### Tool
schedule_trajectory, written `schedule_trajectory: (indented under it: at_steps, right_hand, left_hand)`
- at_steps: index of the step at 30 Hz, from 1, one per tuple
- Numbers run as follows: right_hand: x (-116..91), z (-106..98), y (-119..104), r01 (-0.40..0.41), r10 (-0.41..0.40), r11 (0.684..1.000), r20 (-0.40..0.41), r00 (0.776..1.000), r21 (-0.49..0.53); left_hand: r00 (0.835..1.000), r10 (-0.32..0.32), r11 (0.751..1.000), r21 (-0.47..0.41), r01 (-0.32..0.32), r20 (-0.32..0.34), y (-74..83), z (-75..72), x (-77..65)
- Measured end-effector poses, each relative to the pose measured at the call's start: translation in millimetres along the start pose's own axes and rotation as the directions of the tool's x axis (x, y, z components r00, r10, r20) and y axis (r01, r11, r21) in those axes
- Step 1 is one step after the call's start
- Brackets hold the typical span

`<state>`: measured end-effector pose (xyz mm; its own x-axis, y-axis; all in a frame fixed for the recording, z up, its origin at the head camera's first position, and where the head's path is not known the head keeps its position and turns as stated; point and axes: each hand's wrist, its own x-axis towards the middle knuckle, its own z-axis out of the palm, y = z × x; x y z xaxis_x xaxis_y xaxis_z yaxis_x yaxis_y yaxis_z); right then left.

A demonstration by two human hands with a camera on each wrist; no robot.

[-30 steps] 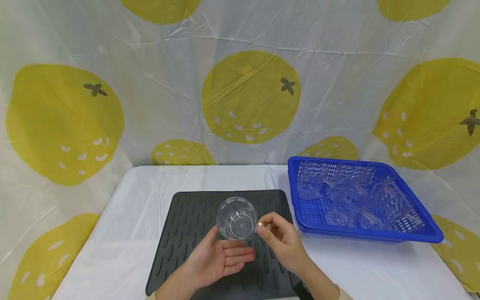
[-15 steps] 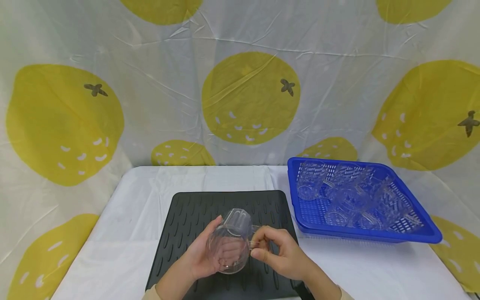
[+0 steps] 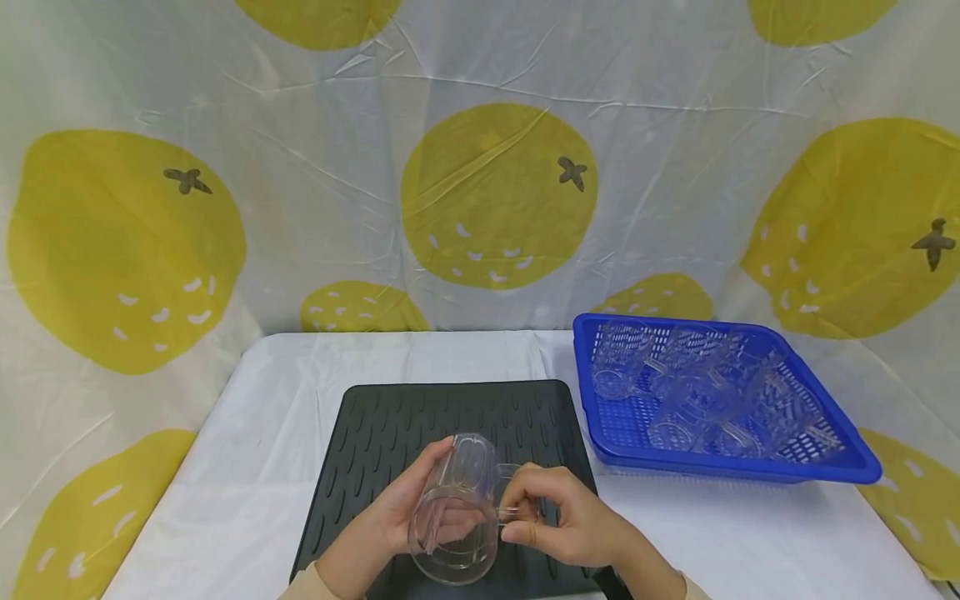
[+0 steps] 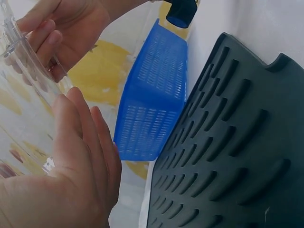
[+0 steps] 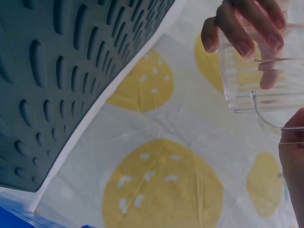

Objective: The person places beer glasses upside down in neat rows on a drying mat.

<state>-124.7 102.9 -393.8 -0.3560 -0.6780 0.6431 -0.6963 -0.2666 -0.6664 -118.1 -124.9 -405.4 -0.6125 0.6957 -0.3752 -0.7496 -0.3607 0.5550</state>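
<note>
A clear glass mug [image 3: 457, 533] is held tilted above the black ridged mat [image 3: 397, 417], one round end facing me. My left hand [image 3: 401, 508] cradles its body, the thumb along the left side and the fingers seen through the glass. In the right wrist view, the left hand's bent fingers [image 5: 244, 28] lie over the mug [image 5: 242, 85]. My right hand [image 3: 566, 517] grips the mug's handle [image 3: 508, 508] from the right, thumb below and forefinger curled over. The left wrist view shows both hands around the glass, with part of the mug cut off.
A blue plastic basket [image 3: 611, 457] with several clear glass mugs [image 3: 701, 400] lying in it stands at the right, beside the mat. White cloth [image 3: 247, 475] covers the table. Behind hangs a curtain [image 3: 645, 200] printed with yellow fruit.
The mug has tipped over and come lower, toward me. My left hand has gone from a flat palm below it to holding its body. The right hand has kept the handle and turned.
</note>
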Motion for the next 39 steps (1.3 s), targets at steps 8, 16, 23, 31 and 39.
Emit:
schedule_trajectory:
  at_steps: [8, 16, 23, 31, 39]
  right_hand:
    - [12.8, -2.3, -15.9, 0.039, -0.037, 0.998, 0.031, 0.999, -0.054]
    - [19.4, -5.7, -24.9, 0.096, -0.093, 0.986, 0.029, 0.995, -0.139]
    - [17.4, -8.6, -23.1, 0.134, -0.147, 0.981, -0.093, 0.985, -0.14]
    - [10.4, -8.6, -12.6, 0.119, -0.142, 0.985, -0.196, 0.97, -0.128]
    - [7.9, -10.9, -9.7, 0.098, -0.139, 0.986, -0.34, 0.93, -0.136]
  left_hand:
    - [0.997, 0.053, 0.998, 0.039, -0.055, 0.062, 0.5, -4.6, 1.6]
    - [0.981, 0.175, 0.974, 0.134, -0.185, 0.081, 0.7, -7.6, 1.1]
    - [0.932, 0.338, 0.901, 0.243, -0.36, 0.128, 3.5, -9.0, -4.1]
    - [0.858, 0.456, 0.791, 0.334, -0.513, 0.238, 5.2, -8.8, -8.2]
    - [0.733, 0.563, 0.572, 0.461, -0.679, 0.382, 3.1, -1.2, -11.1]
